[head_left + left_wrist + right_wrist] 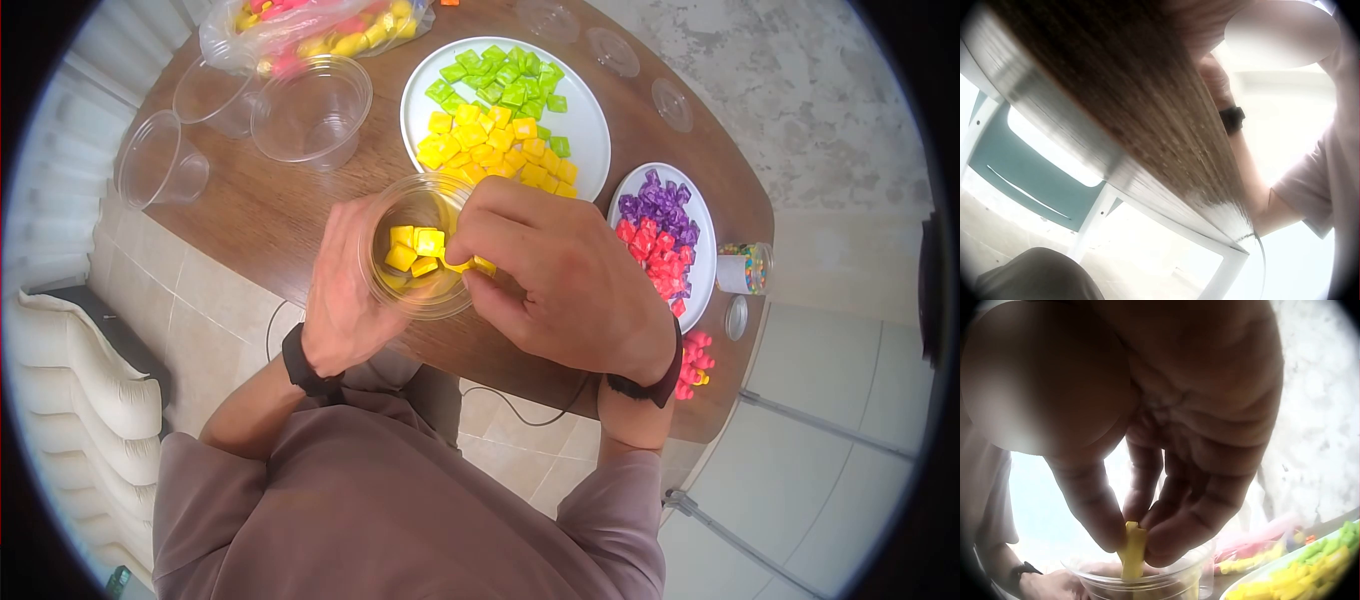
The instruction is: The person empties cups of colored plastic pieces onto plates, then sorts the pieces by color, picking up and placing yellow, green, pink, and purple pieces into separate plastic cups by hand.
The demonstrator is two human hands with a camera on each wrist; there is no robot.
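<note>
Yellow against clear plastic, a small piece (1134,553) sits pinched between thumb and fingers in the grip of a person's right hand (570,275), at the mouth of a cup (428,309). The left hand (345,280) holds the cup by its side, its grip around the wall and fingertips hidden. More yellow squares (415,248) lie inside. Beyond, a large white plate (592,110) carries green and yellow pieces; to the right, a smaller plate (705,268) bears purple and red ones on the wooden desk (240,215).
</note>
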